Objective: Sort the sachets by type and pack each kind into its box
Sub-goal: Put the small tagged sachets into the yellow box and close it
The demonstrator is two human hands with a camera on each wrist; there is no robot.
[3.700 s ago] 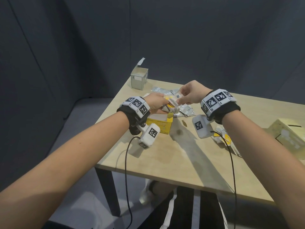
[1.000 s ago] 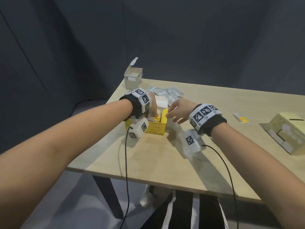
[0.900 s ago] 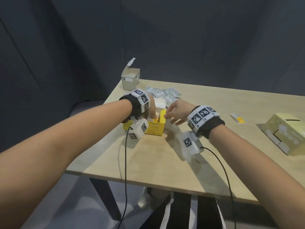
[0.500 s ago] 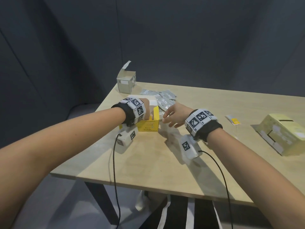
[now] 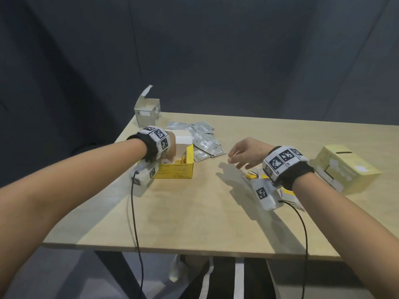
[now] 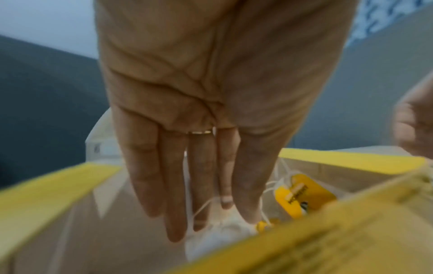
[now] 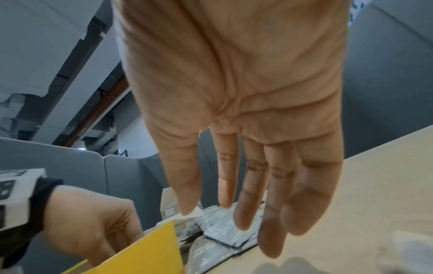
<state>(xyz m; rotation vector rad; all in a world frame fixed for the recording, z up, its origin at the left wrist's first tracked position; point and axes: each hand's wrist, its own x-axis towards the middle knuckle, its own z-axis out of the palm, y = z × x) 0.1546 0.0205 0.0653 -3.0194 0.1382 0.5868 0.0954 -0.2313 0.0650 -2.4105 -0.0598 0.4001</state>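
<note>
The open yellow box stands left of centre on the table. My left hand reaches down into it; in the left wrist view its straight fingers press on white sachets with yellow tags and strings. My right hand hovers open and empty above the table, right of the box, fingers spread and straight. A pile of silver sachets lies behind the yellow box. More yellow-tagged sachets lie under my right wrist.
A small grey box with its lid up stands at the far left corner. A closed pale yellow box lies on the right. The table's left edge runs close to the yellow box. Cables hang from both wrist cameras.
My right hand has let go beside the yellow box and moved right, over the tagged sachets. The left hand has stayed inside the yellow box, pushing the sachets down.
</note>
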